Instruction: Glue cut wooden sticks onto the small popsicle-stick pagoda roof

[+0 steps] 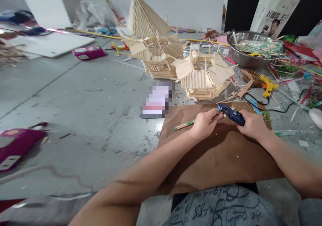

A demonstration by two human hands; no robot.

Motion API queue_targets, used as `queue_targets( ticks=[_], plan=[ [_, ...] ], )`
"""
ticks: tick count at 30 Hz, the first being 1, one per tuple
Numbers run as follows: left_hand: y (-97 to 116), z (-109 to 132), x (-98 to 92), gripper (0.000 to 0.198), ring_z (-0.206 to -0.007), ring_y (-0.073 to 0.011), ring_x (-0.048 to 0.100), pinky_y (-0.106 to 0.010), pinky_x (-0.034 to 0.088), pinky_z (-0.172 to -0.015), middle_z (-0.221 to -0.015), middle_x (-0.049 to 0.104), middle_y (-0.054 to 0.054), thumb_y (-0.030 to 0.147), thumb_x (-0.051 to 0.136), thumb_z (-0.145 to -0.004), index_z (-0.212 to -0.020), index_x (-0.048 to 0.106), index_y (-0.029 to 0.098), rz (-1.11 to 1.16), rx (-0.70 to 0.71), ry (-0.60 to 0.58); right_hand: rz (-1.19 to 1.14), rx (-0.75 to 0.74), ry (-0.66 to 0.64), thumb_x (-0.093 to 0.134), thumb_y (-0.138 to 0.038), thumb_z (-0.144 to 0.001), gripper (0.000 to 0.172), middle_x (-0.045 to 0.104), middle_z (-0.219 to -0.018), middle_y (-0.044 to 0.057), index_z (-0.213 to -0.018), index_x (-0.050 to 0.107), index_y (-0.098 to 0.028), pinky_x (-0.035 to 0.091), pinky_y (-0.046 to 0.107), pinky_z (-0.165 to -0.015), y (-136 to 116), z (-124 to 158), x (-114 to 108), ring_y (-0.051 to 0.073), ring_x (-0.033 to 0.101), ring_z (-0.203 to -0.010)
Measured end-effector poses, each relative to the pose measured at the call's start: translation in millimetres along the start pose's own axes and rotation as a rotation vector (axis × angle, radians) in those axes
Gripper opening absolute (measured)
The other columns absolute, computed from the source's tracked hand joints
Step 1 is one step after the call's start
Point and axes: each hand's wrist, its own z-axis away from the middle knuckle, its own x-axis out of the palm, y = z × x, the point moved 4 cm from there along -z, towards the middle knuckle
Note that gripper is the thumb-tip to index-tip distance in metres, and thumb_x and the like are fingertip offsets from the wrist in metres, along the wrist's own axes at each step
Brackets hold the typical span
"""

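The right hand (251,123) wraps firmly around a dark-blue handheld tool (233,116) above the brown paper sheet (218,165). The left hand (205,123), fingers curled closed, holds slim pale green-marked sticks (184,125) over the sheet's far left part. Beyond the sheet stands a pale wooden-stick structure (201,80); right of that, past the sheet's far-right corner, lies a yellow glue gun (268,85).

- Grey floor (83,100), scuffed, crossed by a dark seam (41,89)
- White wall (201,8) along the floor's far edge
- Black panel (237,8) toward the far right corner
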Motion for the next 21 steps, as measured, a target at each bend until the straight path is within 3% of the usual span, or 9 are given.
queue_targets(
  ticks=[6,9,13,17,21],
  plan=[
    [-3,-2,0.1,0.025,-0.056,-0.0103,0.055,-0.019,0.041,-0.057,-0.06,0.061,0.0,0.031,0.044,-0.087,-0.081,0.062,0.015,0.018,-0.003,0.014,0.043,0.1,0.126,0.05,-0.039,-0.074,0.036,0.069,-0.082,0.01,-0.1,0.059,-0.016,0.04,0.032,-0.057,14,0,-1,0.026,0.064,-0.069],
    [-3,-4,-2.6,0.026,-0.064,-0.0109,0.059,-0.019,0.044,-0.063,-0.071,0.066,-0.002,0.033,0.045,-0.087,-0.085,0.064,0.015,0.07,0.013,0.007,0.075,0.159,0.192,0.048,-0.045,-0.077,0.044,0.068,-0.09,0.011,-0.11,0.055,-0.016,0.04,0.032,-0.059,22,-3,-6,0.026,0.064,-0.075],
    [-2,-7,-7.4,0.026,-0.078,-0.0123,0.062,-0.02,0.047,-0.073,-0.088,0.068,-0.004,0.029,0.042,-0.088,-0.097,0.062,0.015,0.12,0.026,-0.018,0.16,0.207,0.135,0.044,-0.06,-0.078,0.064,0.066,-0.09,0.015,-0.119,0.049,-0.012,0.04,0.033,-0.062,31,-10,-6,0.029,0.062,-0.079],
    [-4,-8,-11.7,0.028,-0.071,-0.0109,0.061,-0.021,0.047,-0.069,-0.078,0.067,-0.003,0.026,0.043,-0.087,-0.112,0.052,0.015,0.156,0.003,-0.006,0.211,0.133,0.077,0.043,-0.066,-0.076,0.077,0.063,-0.099,0.021,-0.124,0.045,-0.005,0.04,0.038,-0.073,33,-14,5,0.032,0.059,-0.088],
    [-1,-9,-21.2,0.014,-0.062,-0.0099,0.059,-0.019,0.044,-0.058,-0.07,0.066,0.0,0.03,0.053,-0.083,-0.089,0.056,0.017,0.043,-0.011,0.063,0.189,0.071,0.134,0.039,-0.063,-0.079,0.075,0.057,-0.113,0.025,-0.124,0.045,-0.003,0.037,0.045,-0.084,37,-16,15,0.036,0.052,-0.104]
  ],
)
